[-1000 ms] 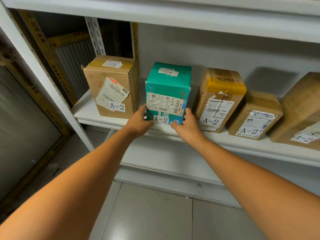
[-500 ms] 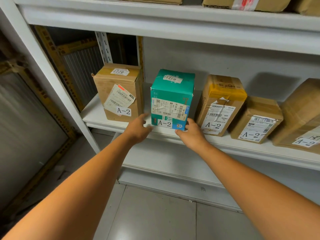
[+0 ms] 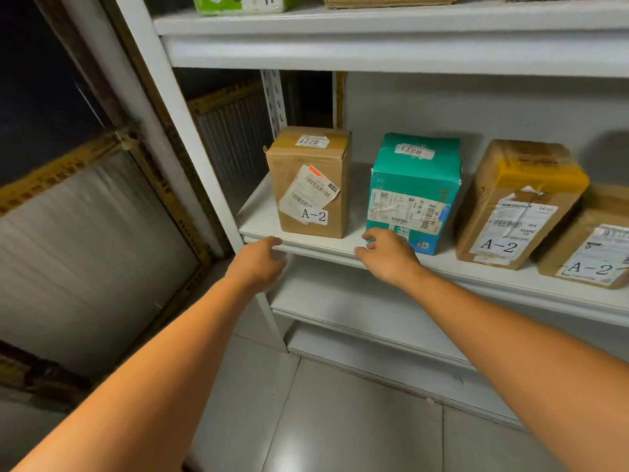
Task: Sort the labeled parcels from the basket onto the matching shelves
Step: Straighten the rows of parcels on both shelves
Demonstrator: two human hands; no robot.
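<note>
left hand (image 3: 262,264): nearest. it is held at the front lip of the a-2 shelf (image 3: 306,241), fingers loosely curled, nothing grasped.

right hand (image 3: 388,257): it is held just in front of the lower left corner of the teal parcel (image 3: 413,185), fingers relaxed and half bent, nothing gripped. whether the fingertips touch the carton cannot be told.

step in hand, as judged: release of the teal parcel, which is taken as placed. both hands are best drawn straight back and low, so that the carton is neither dragged nor tipped. its labelled face is best left square to the front.

teal parcel: stood upright on the a-2 shelf, between the brown parcel (image 3: 313,185) and the yellow-taped parcel (image 3: 517,199), apart from both. it is a teal carton with dented corners. a white barcode label is fixed to the front and a "0371" tag to the top. its lower front is partly covered by the right hand, and no a-2 tag can be seen there.

farther back: the upper shelf (image 3: 374,52). the basket is not in view.
</note>
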